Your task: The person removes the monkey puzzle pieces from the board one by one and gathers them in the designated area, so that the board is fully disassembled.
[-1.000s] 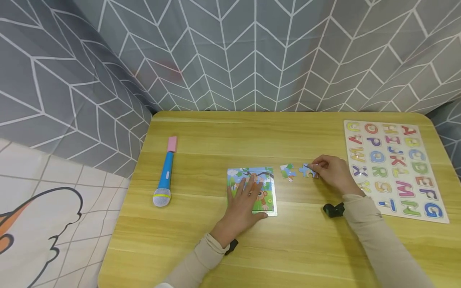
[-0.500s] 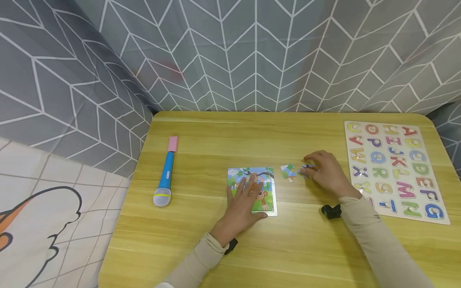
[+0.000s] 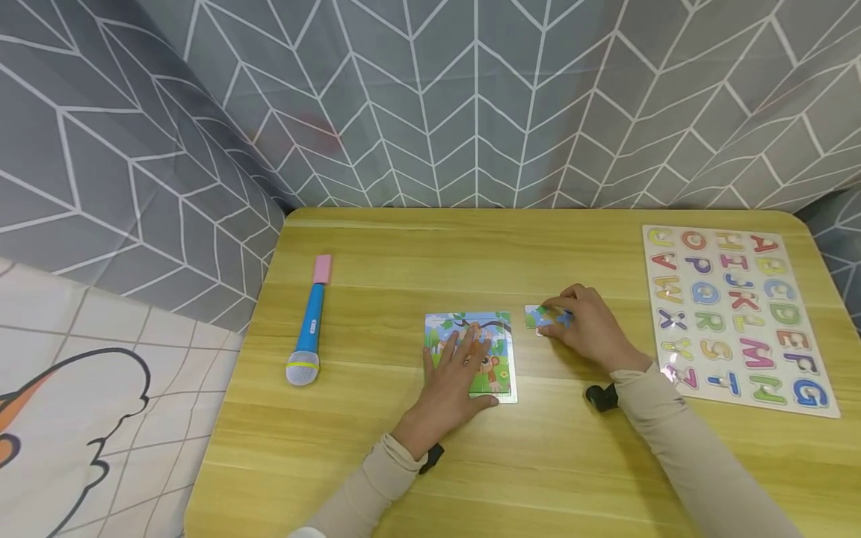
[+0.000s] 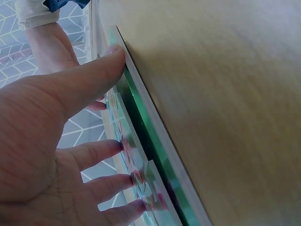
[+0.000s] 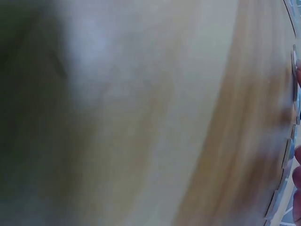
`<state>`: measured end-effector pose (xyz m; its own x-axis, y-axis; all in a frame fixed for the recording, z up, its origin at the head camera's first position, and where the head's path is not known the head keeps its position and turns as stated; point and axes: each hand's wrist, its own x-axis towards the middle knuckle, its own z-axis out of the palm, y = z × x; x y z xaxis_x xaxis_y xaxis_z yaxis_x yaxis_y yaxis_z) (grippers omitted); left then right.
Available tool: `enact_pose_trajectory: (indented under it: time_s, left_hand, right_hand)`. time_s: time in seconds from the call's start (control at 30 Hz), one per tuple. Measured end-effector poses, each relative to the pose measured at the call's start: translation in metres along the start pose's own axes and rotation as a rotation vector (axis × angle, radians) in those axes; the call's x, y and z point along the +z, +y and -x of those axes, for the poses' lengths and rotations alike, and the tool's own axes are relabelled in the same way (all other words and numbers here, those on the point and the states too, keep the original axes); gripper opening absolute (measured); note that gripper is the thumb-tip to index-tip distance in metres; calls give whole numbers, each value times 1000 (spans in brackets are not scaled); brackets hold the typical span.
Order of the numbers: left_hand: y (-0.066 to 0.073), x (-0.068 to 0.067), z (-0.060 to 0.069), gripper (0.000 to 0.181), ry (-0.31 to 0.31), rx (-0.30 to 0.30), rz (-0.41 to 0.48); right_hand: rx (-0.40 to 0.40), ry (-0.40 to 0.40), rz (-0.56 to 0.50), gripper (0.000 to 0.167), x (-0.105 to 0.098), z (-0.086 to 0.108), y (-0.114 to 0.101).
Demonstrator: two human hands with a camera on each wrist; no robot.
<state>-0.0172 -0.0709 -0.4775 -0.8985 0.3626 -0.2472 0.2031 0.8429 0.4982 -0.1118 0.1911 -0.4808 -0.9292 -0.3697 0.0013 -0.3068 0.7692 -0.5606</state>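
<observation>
My left hand rests with spread fingers on a small square puzzle showing a cartoon monkey in a pale frame. In the left wrist view, its thumb lies at the frame's edge and the fingertips touch the picture. Right of the puzzle, two loose jigsaw pieces lie side by side, one green and white, one blue. My right hand holds them between thumb and index finger at opposite edges, partly covering them. The right wrist view catches only fingertips beside the pieces.
A white alphabet board with coloured letters lies at the table's right. On the left are a blue toy microphone and a pink block touching its end. A grey patterned curtain hangs behind the wooden table.
My right hand has moved left from the blue piece's right end, and its fingertips now reach the green piece. The two pieces stand closer together. My left hand has stayed put.
</observation>
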Motion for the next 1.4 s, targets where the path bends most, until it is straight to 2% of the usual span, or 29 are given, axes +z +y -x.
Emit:
enact_pose_trajectory:
  time_s: [0.2, 0.37, 0.57, 0.8, 1.13, 1.3, 1.4]
  left_hand:
    - [-1, 2, 0, 95, 10, -1, 5]
    - [0, 2, -1, 95, 25, -4, 12]
    - [1, 0, 0, 91, 34, 1, 5]
    - [2, -2, 0, 87, 42, 0, 13]
    - [0, -4, 1, 85, 37, 1, 31]
    - [0, -4, 2, 84, 40, 3, 38]
    - [-1, -4, 2, 84, 47, 2, 49]
  right_hand:
    - [75, -37, -78, 53, -15, 3, 6]
    - [101, -80, 1, 42, -29, 7, 14]
    - [170, -124, -33, 36, -29, 8, 18]
    - [190, -124, -49, 38, -27, 6, 17]
    - [183, -120, -58, 38, -25, 6, 15]
    - [132, -26, -87, 37, -20, 5, 7]
    - [92, -9, -121, 37, -13, 0, -8]
